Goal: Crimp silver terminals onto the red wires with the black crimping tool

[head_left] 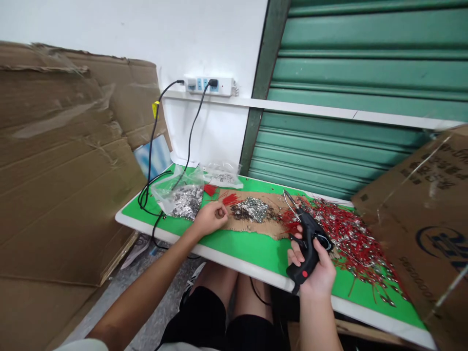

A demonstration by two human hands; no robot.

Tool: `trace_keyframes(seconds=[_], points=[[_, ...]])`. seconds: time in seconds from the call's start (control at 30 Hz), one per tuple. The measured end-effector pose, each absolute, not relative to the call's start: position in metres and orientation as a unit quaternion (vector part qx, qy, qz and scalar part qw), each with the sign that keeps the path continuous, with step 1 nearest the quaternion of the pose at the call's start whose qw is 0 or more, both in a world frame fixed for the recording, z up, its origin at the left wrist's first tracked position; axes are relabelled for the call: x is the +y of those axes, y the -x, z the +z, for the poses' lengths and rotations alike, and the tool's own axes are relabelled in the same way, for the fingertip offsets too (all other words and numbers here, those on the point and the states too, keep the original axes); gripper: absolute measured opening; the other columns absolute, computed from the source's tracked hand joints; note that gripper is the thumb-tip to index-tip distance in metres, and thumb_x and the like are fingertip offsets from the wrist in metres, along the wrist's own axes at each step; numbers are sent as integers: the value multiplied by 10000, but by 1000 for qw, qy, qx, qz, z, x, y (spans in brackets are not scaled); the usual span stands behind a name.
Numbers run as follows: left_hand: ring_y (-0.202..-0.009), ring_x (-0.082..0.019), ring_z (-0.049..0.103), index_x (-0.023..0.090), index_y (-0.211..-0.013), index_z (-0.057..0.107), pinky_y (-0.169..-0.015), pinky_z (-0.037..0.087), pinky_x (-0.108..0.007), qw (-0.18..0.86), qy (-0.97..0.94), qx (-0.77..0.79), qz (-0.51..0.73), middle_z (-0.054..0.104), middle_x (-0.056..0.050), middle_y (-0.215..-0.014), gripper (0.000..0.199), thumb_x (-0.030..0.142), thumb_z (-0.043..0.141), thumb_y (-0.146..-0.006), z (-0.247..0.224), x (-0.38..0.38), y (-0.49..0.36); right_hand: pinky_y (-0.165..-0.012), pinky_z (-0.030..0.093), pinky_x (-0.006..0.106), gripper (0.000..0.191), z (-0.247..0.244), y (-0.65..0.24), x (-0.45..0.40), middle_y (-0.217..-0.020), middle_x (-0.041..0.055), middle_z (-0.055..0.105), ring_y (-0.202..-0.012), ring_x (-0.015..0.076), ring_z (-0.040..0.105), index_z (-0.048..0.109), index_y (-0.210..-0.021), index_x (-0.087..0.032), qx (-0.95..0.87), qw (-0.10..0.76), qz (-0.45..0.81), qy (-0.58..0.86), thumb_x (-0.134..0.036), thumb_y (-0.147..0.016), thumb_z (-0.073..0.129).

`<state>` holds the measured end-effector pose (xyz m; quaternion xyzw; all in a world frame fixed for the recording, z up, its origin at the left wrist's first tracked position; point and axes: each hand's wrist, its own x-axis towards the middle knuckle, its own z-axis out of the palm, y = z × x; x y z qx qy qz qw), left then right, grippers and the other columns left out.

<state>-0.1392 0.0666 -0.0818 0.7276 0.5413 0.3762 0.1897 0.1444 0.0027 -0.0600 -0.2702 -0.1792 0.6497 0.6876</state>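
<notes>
My right hand (318,270) is wrapped round the handle of a black soldering gun (309,243), its thin metal tip pointing up and left over a cardboard strip (239,224). Thumb and forefinger of my left hand (211,218) are pinched together at the strip's left end; whatever they hold is too small to make out. Just beyond those fingers lies a bundle of short red wires (230,199). Small silvery metal parts (252,208) are heaped on the strip between my hands. To the right spreads a big pile of red wires with metal parts (351,234).
A clear bag of metal pieces (186,201) sits left on the green tabletop (252,246), another bag (223,178) behind it. Black cords run up to a power strip (210,86) on the wall. Large cardboard boxes stand left (66,170) and right (420,214).
</notes>
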Motion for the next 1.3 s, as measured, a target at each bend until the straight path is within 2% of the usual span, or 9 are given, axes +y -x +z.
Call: trace_keyframes(seconds=[0.2,0.33,0.47,0.63,0.7,0.77,0.8,1.0,1.3], points=[[-642,-100,545,156,-726,665,-609,395,-204,227,-709,540,393,639,4,-691,59,184,613,-726,-47,81,100,-351,379,177,276,-60,-147,2,-844,33,636,-455,63,374,670,-1028,-183,-170,714,633,246,-284,-771,669],[-754,-124,619,164,-832,700,-707,462,-231,266,-695,515,425,705,-26,-823,158,235,561,-804,-31,96,24,-362,387,171,270,-58,-148,-1,-837,20,625,-461,59,374,662,-1027,-196,-169,725,627,230,-270,-769,681],[-803,-180,635,191,-952,698,-677,471,-269,260,-767,493,318,718,-62,-890,283,412,630,-788,-30,86,-27,-366,395,189,225,-57,-148,-2,-862,24,637,-463,64,373,669,-997,-198,-173,726,619,245,-273,-785,670],[-589,-147,570,158,-656,667,-582,401,-256,192,-782,543,238,647,-72,-620,547,471,329,-951,-28,67,11,-360,369,219,242,-59,-147,1,-845,35,652,-458,76,382,679,-1002,-199,-204,707,619,275,-305,-784,671],[-590,-146,563,162,-669,675,-584,394,-252,182,-782,553,222,653,-59,-639,481,457,400,-931,-27,67,39,-360,365,217,247,-60,-146,2,-851,41,658,-455,74,382,684,-999,-189,-194,703,624,279,-305,-782,667],[-657,-133,586,202,-857,714,-618,407,-232,175,-788,544,229,701,-30,-814,207,316,540,-860,-30,71,62,-357,361,209,242,-61,-146,3,-850,44,668,-451,72,379,688,-990,-186,-184,702,629,278,-299,-777,664],[-687,-127,592,225,-911,716,-635,416,-223,172,-795,536,227,707,-17,-891,171,255,573,-821,-33,73,70,-357,359,205,239,-61,-145,4,-846,45,673,-450,72,378,689,-985,-186,-181,702,631,276,-294,-773,663],[-793,-149,622,256,-886,738,-675,439,-221,156,-826,506,191,702,0,-903,157,257,621,-782,-49,82,80,-354,349,201,231,-60,-144,3,-831,47,677,-448,73,387,688,-967,-180,-182,704,627,279,-279,-759,669],[-783,-149,632,260,-897,760,-628,412,-214,161,-845,480,172,709,-7,-876,159,309,658,-786,-49,92,79,-360,361,214,267,-61,-144,4,-838,44,678,-445,78,391,675,-1017,-206,-212,693,627,288,-312,-772,667]])
